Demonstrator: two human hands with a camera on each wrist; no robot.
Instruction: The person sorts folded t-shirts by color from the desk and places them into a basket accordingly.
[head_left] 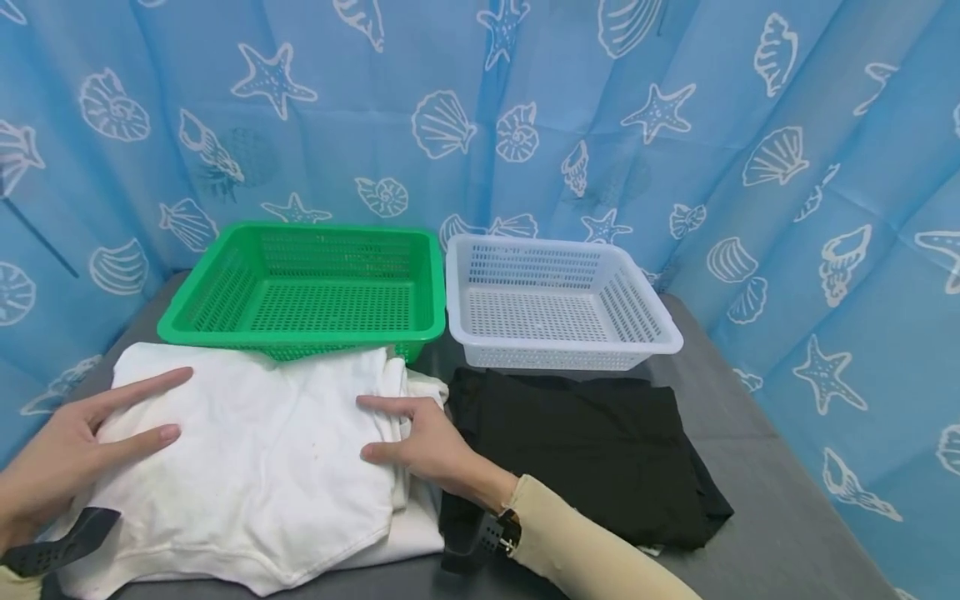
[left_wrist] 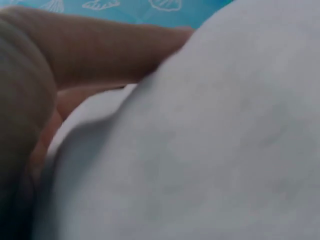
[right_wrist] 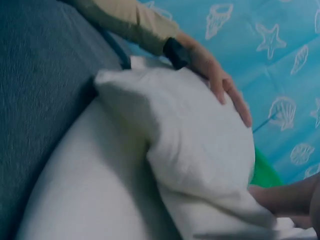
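A folded white garment [head_left: 262, 450] lies on a pile of white cloth [head_left: 408, 533] at the left of the table. On its left edge rests my left hand [head_left: 82, 442], with the thumb and a finger extended over the fabric. At the opposite edge, my right hand [head_left: 435, 446] touches the garment with thumb and index finger pointing inward. Its other fingers are hidden at the side of the pile. In the right wrist view the white garment [right_wrist: 200, 130] bulges up between both hands, and the left hand [right_wrist: 215, 70] lays fairly straight fingers over its far side.
Behind the white pile stands a green basket [head_left: 300, 340], with a white basket [head_left: 570, 354] beside it on the right. Folded black clothes [head_left: 577, 458] lie right of my right hand. A blue curtain [head_left: 480, 108] hangs behind the grey table [head_left: 780, 517].
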